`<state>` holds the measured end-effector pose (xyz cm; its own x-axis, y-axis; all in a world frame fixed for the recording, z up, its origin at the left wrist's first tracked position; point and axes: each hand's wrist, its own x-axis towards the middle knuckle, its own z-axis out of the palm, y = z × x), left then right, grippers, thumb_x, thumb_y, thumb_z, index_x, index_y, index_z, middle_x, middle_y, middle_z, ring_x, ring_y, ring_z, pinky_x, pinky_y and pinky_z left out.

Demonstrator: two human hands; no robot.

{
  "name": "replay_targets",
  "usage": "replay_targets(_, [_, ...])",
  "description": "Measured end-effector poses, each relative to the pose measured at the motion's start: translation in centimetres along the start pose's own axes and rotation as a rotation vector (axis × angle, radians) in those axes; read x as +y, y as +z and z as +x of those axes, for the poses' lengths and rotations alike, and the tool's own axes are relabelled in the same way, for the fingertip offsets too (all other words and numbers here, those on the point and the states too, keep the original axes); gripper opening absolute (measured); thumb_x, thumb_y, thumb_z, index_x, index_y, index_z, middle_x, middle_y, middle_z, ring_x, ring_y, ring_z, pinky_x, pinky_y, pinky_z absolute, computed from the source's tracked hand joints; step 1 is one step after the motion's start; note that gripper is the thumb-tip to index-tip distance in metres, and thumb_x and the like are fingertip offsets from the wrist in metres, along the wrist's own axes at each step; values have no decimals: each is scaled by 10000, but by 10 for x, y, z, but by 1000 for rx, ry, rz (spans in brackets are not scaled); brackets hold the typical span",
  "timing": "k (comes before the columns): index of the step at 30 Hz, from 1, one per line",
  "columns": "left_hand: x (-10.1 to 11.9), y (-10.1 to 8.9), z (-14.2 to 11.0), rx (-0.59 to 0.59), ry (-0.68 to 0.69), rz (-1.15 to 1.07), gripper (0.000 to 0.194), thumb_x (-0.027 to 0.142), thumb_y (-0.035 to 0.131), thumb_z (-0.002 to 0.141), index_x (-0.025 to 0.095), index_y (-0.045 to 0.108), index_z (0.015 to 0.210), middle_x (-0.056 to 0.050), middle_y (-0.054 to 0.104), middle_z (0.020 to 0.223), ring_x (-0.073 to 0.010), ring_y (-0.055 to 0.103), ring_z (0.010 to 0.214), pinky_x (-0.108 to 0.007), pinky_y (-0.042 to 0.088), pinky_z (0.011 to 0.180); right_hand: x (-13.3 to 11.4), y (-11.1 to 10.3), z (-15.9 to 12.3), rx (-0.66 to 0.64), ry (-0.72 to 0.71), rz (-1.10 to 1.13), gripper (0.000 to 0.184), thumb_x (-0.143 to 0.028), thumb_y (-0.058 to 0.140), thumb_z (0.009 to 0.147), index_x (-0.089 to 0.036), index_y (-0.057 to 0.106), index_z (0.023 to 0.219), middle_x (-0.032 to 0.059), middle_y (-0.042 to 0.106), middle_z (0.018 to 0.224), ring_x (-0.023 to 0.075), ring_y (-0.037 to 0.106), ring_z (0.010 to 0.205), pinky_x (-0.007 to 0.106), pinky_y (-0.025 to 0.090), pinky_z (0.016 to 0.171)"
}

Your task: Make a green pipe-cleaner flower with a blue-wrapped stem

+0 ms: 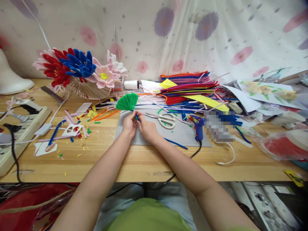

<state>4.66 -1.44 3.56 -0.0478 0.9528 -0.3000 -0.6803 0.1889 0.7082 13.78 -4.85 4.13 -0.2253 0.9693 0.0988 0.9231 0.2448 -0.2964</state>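
Note:
Between my hands is a green fan-shaped leaf (127,102) of fuzzy pipe cleaner, its fan tilted up and to the left. My left hand (130,124) is closed around the leaf's base. My right hand (147,127) pinches a short blue pipe cleaner (137,117) right below that base, touching the left fingers. Both hands are over the grey cutting mat (154,141). Just beyond the right hand, scissors (165,120) with pale handles lie on the mat. A loose blue pipe cleaner (175,143) rests near the mat's front edge.
A blue glue gun (198,126) stands at right, its black cord running off the table front. Bundles of coloured pipe cleaners (190,89) lie at the back. Fuzzy flowers (79,65) sit on a woven fan, back left. A power strip (26,128) and scraps (72,130) lie left.

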Motion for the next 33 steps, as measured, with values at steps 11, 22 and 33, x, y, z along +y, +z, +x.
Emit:
replay_targets(11, [11,-3,0,27,26,99,132,240,532,788,130,591,745,-23,644,613,-116,644,596,-180,445,503,3,-3,-1,-52,-36,22,405,-357,211,919,-182,467,1180,98,665,941,208,625,808,304,425,682])
replay_targets(22, [22,-11,7,-4,-11,169,86,176,595,749,109,623,795,-60,684,736,-118,655,676,-199,478,606,17,7,-1,-77,-73,213,381,-370,214,921,-245,493,1148,36,658,995,169,616,836,261,416,706])
replay_targets(33, [24,-10,5,-55,32,141,72,161,579,765,109,622,788,-53,684,752,-106,653,685,-212,485,672,17,6,-5,-70,-85,223,363,-345,208,922,-222,493,1111,34,670,898,159,616,752,248,401,653])
